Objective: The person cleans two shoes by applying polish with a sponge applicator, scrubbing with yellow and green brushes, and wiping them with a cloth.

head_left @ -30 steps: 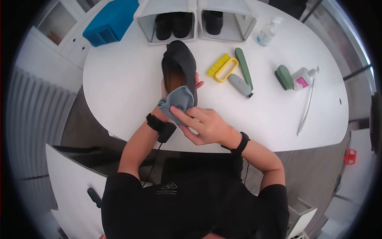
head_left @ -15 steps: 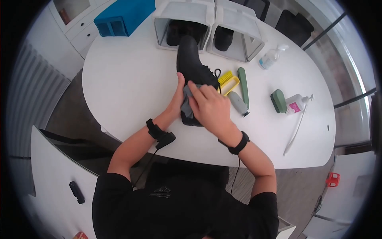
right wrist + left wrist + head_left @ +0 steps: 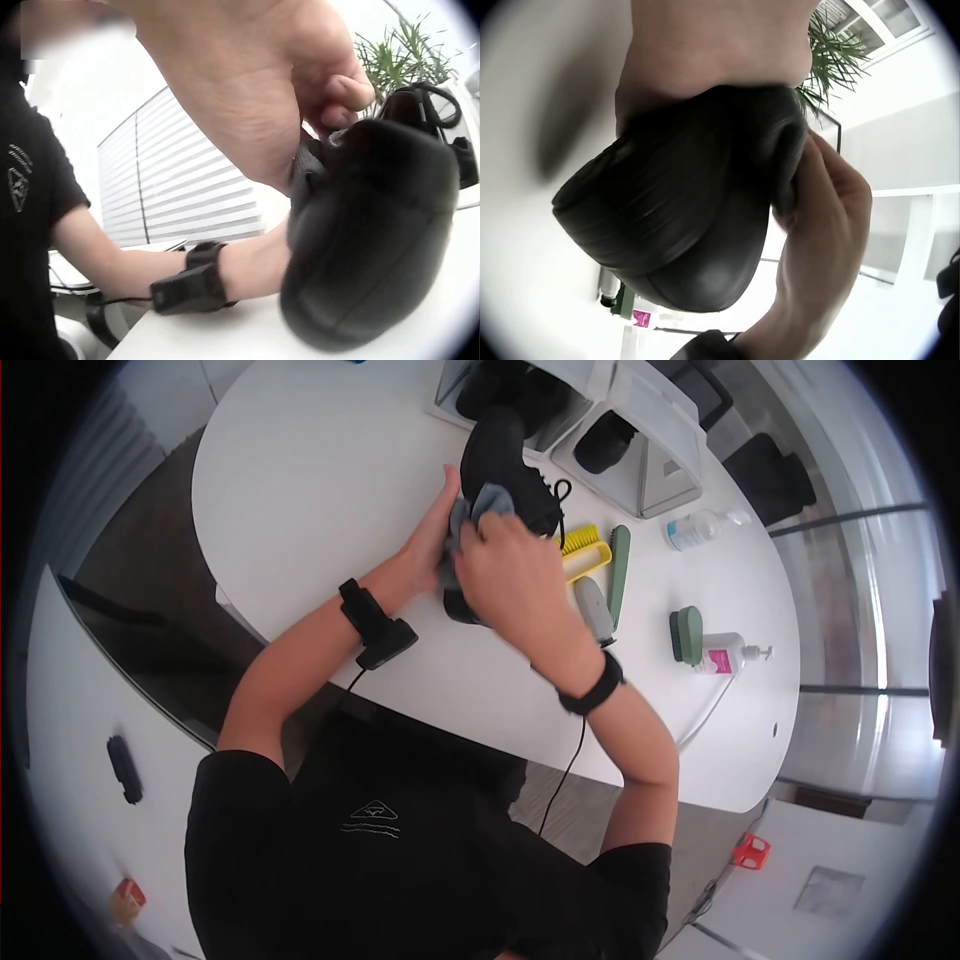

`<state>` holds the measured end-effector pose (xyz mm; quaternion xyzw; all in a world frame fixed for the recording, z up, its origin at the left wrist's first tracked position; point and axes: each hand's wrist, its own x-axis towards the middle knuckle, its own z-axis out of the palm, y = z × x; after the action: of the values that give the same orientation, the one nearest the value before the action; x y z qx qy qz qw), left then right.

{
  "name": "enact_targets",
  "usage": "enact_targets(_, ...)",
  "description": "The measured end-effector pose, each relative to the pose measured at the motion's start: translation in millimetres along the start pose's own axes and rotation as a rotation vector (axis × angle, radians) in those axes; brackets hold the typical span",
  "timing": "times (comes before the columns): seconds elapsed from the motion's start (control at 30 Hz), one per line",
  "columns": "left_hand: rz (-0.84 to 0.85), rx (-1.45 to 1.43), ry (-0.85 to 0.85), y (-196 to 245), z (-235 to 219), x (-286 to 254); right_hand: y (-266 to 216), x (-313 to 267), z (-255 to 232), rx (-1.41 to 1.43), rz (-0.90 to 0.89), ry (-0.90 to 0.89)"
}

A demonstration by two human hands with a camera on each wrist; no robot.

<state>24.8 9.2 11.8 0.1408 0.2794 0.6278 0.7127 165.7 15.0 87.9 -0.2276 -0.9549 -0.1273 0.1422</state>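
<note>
A black lace-up shoe [image 3: 492, 455] is held over the near side of the white table, its toe pointing toward the boxes. My left hand [image 3: 428, 540] grips it from the left, thumb raised along its side and the other fingers hidden behind it. My right hand [image 3: 515, 575] bunches a grey-blue cloth [image 3: 493, 498] and presses it to the shoe's side near the opening. In the right wrist view the curled fingers [image 3: 346, 94] hold the cloth [image 3: 304, 180] close against the shoe [image 3: 375, 232]. The shoe's heel [image 3: 705, 270] fills the left wrist view.
Right of the shoe lie a yellow brush [image 3: 590, 560], a long green brush [image 3: 620, 575] and a grey tube-like item [image 3: 592, 605]. Farther right are a green brush [image 3: 690, 635], a white pump bottle [image 3: 722, 655] and a clear pump bottle [image 3: 690, 530]. Boxes [image 3: 655, 410] with black shoes stand behind.
The shoe has been turned from showing its opening to showing its laced side. The cloth in my right hand has moved onto that side. The head view has swung round.
</note>
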Motion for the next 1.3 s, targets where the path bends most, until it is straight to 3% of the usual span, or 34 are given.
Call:
enact_targets(0.07, -0.087, 0.059, 0.099, 7.2, 1.3, -2.7, -15.9, -23.9, -6.7, 0.041, -0.04, -0.01)
enact_targets(0.13, 0.001, 0.096, 0.119, 13.0, -1.0, 3.0, -16.7, -36.2, -11.1, 0.077, -0.057, -0.012)
enact_targets(0.2, 0.046, -0.117, 0.143, 18.4, -8.6, 9.6, -3.3, -62.8, -24.1, 0.342, -0.08, -0.1)
enact_targets(0.33, 0.165, -0.228, 0.0, 34.3, -41.0, 24.7, 26.0, -71.6, -12.8, 0.538, 0.112, -0.14)
enact_targets(0.47, 0.19, -0.17, -0.031, 38.1, -29.1, 16.9, 48.9, -75.4, -12.3, 0.454, 0.179, 0.005)
enact_targets(0.53, 0.118, -0.138, -0.078, 38.9, -19.3, 8.9, 81.7, -81.9, -12.8, 0.302, 0.543, -0.112)
enact_targets(0.57, 0.094, -0.106, -0.149, 36.2, -24.5, 10.6, 104.3, -89.3, -4.3, 0.225, 0.644, -0.107)
enact_targets(0.7, -0.035, 0.0, -0.172, 20.3, -4.9, 4.1, 174.0, -137.2, 45.4, 0.049, 0.974, -0.137)
enact_targets(0.77, -0.132, 0.068, -0.132, 10.3, 2.6, 0.5, 182.1, -146.3, 53.8, 0.196, 0.971, -0.267)
enact_targets(0.87, -0.099, 0.218, -0.195, -8.2, -7.6, 8.2, 182.6, -149.2, 53.3, 0.289, 1.016, -0.288)
enact_targets(0.93, -0.113, 0.276, -0.25, -12.8, -12.3, 3.9, 190.5, -165.7, 64.2, 0.287, 0.974, -0.179)
enact_targets(1.0, -0.116, 0.503, -0.214, -17.2, -10.3, -5.1, 197.1, -187.5, 86.2, 0.102, 0.923, 0.0)
enact_targets(1.07, -0.239, 0.526, -0.188, -7.9, -3.1, -16.6, 183.7, -180.7, 57.4, 0.106, 0.883, 0.172)
enact_targets(1.13, -0.234, 0.706, -0.248, -7.4, 10.4, -17.0, 176.1, -172.0, 32.0, 0.188, 0.842, 0.269)
enact_targets(1.2, -0.298, 0.797, -0.194, -7.8, 29.6, -16.0, 157.1, -164.7, 1.4, 0.513, 0.842, 0.259)
enact_targets(1.23, -0.33, 0.887, -0.152, -9.3, 32.6, -17.0, 142.9, -163.3, -5.5, 0.541, 0.888, 0.25)
enact_targets(1.3, -0.378, 0.895, -0.132, -11.7, 31.6, -13.6, 125.4, -156.6, -17.4, 0.915, 0.747, 0.229)
